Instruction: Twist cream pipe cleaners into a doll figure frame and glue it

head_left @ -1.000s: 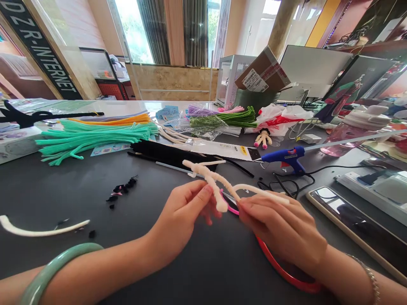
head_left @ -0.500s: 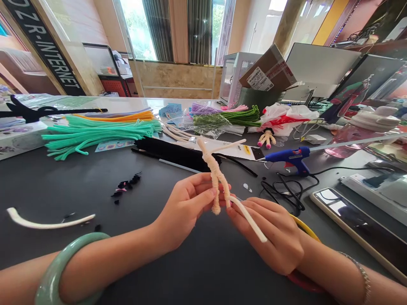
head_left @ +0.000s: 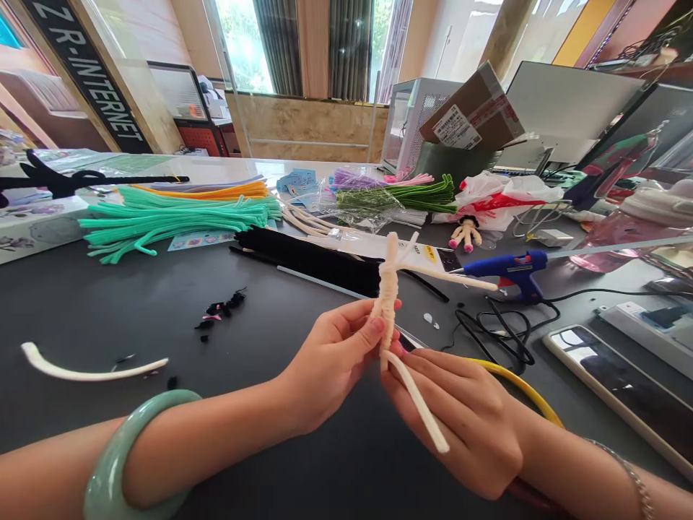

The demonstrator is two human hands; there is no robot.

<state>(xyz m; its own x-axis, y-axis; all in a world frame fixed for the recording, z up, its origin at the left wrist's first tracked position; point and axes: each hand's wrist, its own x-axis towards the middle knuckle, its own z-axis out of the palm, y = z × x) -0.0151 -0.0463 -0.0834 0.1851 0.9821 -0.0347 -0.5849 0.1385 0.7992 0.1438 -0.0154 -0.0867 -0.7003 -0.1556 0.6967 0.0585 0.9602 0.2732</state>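
A cream pipe-cleaner figure (head_left: pixel 388 285) stands upright between my hands, its body wound thick and two thin arm stems sticking out to the right at the top. My left hand (head_left: pixel 338 354) pinches its lower body between thumb and fingers. Lower down, my right hand (head_left: pixel 465 412) grips the leg end, from which a loose pipe-cleaner tail slants down over the fingers. A yellow handle (head_left: pixel 501 372), perhaps of scissors, shows behind the right hand, its rest hidden. The right fingertips are partly covered.
Black pipe cleaners (head_left: pixel 314 260) lie beyond my hands, mint ones (head_left: pixel 184 220) further left. A blue glue gun (head_left: pixel 509 271) with its cord and a phone (head_left: pixel 622 390) are at right. A finished-looking small doll (head_left: pixel 464 232) lies behind. A white strip (head_left: pixel 92 372) curves at left.
The figure has turned in my hands, so its long arm stem points further right and its legs overlap. Both hands appear slightly further right as the view shifted.
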